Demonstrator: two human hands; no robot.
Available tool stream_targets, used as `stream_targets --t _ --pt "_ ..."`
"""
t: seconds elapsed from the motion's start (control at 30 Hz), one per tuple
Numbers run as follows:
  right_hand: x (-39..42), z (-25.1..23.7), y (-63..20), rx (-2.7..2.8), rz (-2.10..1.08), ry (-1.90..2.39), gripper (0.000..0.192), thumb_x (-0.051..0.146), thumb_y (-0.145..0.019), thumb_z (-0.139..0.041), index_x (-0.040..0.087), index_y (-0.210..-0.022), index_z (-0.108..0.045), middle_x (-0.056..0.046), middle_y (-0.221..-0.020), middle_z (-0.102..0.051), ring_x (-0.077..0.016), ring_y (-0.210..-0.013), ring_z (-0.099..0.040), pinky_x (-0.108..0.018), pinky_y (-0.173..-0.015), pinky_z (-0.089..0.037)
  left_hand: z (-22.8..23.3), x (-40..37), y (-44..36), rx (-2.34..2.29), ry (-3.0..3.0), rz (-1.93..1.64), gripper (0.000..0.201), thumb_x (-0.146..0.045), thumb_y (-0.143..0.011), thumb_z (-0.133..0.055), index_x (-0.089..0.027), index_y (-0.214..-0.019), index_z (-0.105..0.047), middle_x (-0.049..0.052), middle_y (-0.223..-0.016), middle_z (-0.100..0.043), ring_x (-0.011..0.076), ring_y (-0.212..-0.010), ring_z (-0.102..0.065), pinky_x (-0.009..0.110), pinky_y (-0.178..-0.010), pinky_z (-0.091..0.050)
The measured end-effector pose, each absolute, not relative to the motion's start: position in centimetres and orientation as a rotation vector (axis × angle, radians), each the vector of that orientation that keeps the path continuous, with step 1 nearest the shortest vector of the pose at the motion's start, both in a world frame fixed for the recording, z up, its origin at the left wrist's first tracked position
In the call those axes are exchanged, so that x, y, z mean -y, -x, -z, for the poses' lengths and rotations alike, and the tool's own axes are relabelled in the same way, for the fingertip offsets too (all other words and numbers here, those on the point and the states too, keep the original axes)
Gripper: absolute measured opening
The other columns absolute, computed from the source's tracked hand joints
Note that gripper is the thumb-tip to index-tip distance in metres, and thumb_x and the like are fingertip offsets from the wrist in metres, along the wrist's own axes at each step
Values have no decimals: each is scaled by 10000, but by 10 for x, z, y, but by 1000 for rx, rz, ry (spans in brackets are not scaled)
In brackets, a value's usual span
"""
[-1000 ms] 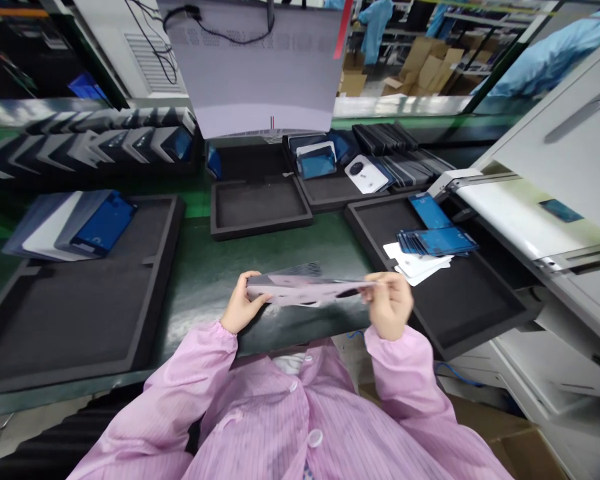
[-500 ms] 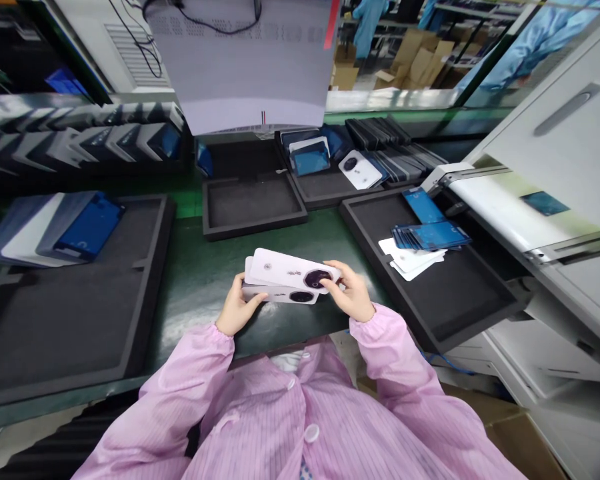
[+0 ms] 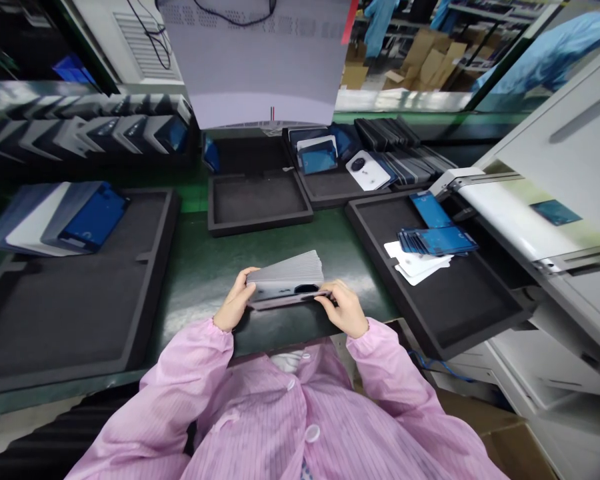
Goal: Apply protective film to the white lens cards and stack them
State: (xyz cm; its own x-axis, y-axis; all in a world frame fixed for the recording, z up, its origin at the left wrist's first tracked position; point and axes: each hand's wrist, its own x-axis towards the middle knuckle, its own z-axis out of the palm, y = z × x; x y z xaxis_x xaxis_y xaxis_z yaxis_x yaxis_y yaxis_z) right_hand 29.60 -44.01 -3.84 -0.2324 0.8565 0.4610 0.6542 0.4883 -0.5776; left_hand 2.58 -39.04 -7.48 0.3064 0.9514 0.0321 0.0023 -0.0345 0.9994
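Many thin panels (image 3: pixel 286 270), fanned, are held over the green table (image 3: pixel 200 267), near centre. My left hand (image 3: pixel 233 303) pinches their left end; my right hand (image 3: pixel 345 310) grips the right end of the nearest panel (image 3: pixel 280 303). I judge a firm left pinch, edge-only contact, best against slipping. Panel count unclear; left hand's far side hidden.

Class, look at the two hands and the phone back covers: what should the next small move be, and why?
Probably the right hand should tip the front cover slightly farther from the fanned stack: it pinches that cover's right end, the left hand holds the stack's left end, and the cover behind shows only partly.
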Motion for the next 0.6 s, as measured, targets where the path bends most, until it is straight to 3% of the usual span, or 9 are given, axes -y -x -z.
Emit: stream_targets --t 0.1,0.2,0.27,0.33,0.37,0.5,0.53,0.6 --pt "437 51 -293 1853 -249 1289 123 244 -826 -642 223 -902 -547 -118 -1063 -607 -289 -1091 -573 -503 -921 -490 77 391 -26 -937 -1403 -1040 542 -663 -863 -358 -232 -1174 -466 104 -1216 -534 240 -1128 -538 368 -948 -445" --pt "428 57 -294 1755 -409 1238 419 309 -776 -707 223 -1106 -464 -167 -1486 -266 -334 -1391 -319 -555 -1077 -370 74 395 -31 -843 -1588 -1025 742 -788 -698 -488 -216 -1168 -443 130 -1221 -512 273 -1152 -519 410 -991 -412" --pt "419 58 -296 1719 -640 1192 801 371 -726 -753 252 -1343 -256 -176 -1554 -111 -318 -1432 -255 -533 -1111 -341 71 398 -35 -842 -1726 -1000 720 -685 -646 -666 -216 -1144 -442 120 -1191 -520 270 -1132 -529 418 -988 -408" --pt "409 57 -299 1713 -859 1180 1128 413 -657 -799 279 -1447 -4 -183 -1543 -170 -300 -1425 -283 -513 -1128 -325 67 400 -38 -910 -1791 -981 580 -496 -681 -751 -221 -1102 -462 88 -1144 -540 240 -1090 -549 397 -961 -423" --pt "404 56 -301 1718 -933 1194 1198 419 -628 -815 283 -1459 38 -177 -1522 -230 -296 -1411 -310 -504 -1132 -322 66 400 -40 -945 -1801 -977 510 -427 -709 -750 -222 -1086 -474 75 -1120 -549 225 -1063 -558 385 -945 -431" --pt "391 51 -305 1811 -914 1266 1047 391 -544 -856 253 -1405 -278 -138 -1404 -384 -304 -1323 -418 -490 -1124 -329 60 403 -45 -1011 -1763 -1019 439 -359 -717 -752 -218 -1049 -500 52 -1055 -561 207 -1014 -567 381 -925 -441" --pt "389 50 -305 1836 -875 1259 1003 385 -530 -862 245 -1371 -333 -132 -1393 -391 -308 -1320 -414 -495 -1128 -319 59 404 -47 -1011 -1734 -1040 481 -370 -695 -769 -221 -1062 -496 54 -1062 -556 212 -1029 -565 389 -938 -436" --pt "388 50 -304 1852 -861 1210 976 381 -547 -853 253 -1363 -332 -123 -1398 -399 -303 -1329 -406 -498 -1136 -306 61 406 -52 -1008 -1611 -1112 765 -412 -545 -858 -236 -1161 -438 75 -1145 -533 239 -1091 -557 413 -982 -419"
